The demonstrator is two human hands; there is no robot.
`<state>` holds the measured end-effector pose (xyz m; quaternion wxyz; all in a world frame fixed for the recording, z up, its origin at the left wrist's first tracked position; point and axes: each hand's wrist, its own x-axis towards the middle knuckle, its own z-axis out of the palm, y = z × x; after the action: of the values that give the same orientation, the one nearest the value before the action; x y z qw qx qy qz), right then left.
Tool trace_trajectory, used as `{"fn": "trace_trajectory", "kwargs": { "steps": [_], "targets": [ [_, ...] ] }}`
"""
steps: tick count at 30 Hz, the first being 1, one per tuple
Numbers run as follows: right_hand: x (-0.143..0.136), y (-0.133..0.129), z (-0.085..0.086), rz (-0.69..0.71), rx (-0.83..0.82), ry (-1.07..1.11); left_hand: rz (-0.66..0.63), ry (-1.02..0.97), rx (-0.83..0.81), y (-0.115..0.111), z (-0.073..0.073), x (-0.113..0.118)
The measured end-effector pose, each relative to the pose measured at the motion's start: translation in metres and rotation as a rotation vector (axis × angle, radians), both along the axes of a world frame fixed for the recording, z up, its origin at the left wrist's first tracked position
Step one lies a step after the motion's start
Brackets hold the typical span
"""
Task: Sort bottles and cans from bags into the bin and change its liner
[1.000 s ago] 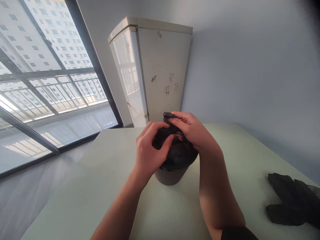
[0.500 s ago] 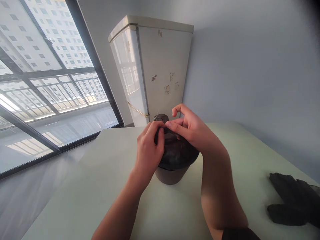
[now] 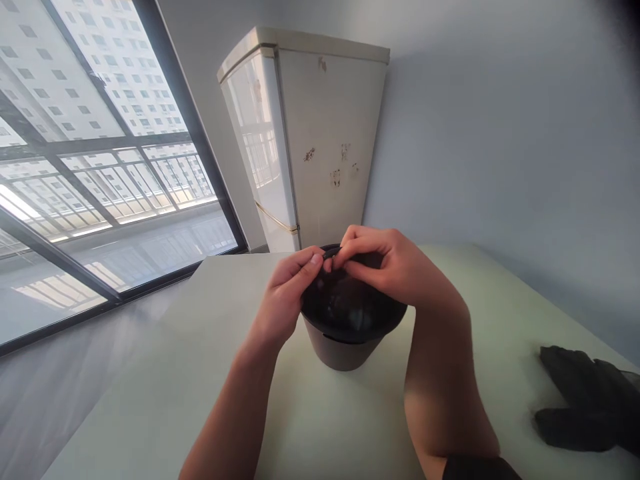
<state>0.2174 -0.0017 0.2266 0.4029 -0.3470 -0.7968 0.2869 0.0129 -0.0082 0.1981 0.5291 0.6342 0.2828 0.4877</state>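
A dark round bin (image 3: 343, 353) stands upright on the pale green table, with a shiny black plastic bag (image 3: 350, 310) over its top. My left hand (image 3: 290, 287) is closed at the bag's upper left, thumb and fingers pinching a bit of black plastic. Close beside it, my right hand (image 3: 383, 260) pinches the same dark gathered piece above the bin. The fingertips of both hands nearly touch, and the exact shape of the pinched piece is partly hidden by them.
Black gloves (image 3: 580, 400) lie at the table's right side. The pale green table (image 3: 175, 373) extends around the bin. Behind it stands a worn white refrigerator (image 3: 330, 120); a glass window (image 3: 100, 167) is at left, and a grey wall at right.
My hands have moved slightly apart, and my right fingers have closed in on the plastic. The raised black bunch has come down, and the bag now lies lower and wider over the bin.
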Motion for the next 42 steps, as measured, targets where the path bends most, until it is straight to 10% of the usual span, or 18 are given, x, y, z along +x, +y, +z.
{"fn": "trace_trajectory", "kwargs": {
  "steps": [11,26,35,42],
  "targets": [
    [0.000,0.000,0.002,0.043,0.019,-0.085,0.018,-0.012,0.049,0.004,-0.002,-0.003],
    [0.017,0.007,-0.001,-0.164,-0.045,-0.015,0.398,0.137,0.139,0.019,-0.004,-0.021],
    [0.044,0.006,-0.006,-0.323,-0.135,-0.330,0.631,0.522,0.243,0.036,-0.012,-0.033],
    [0.042,-0.004,-0.004,-0.496,-0.064,-0.308,0.498,0.408,0.235,0.026,-0.008,-0.028]
  ]
}}
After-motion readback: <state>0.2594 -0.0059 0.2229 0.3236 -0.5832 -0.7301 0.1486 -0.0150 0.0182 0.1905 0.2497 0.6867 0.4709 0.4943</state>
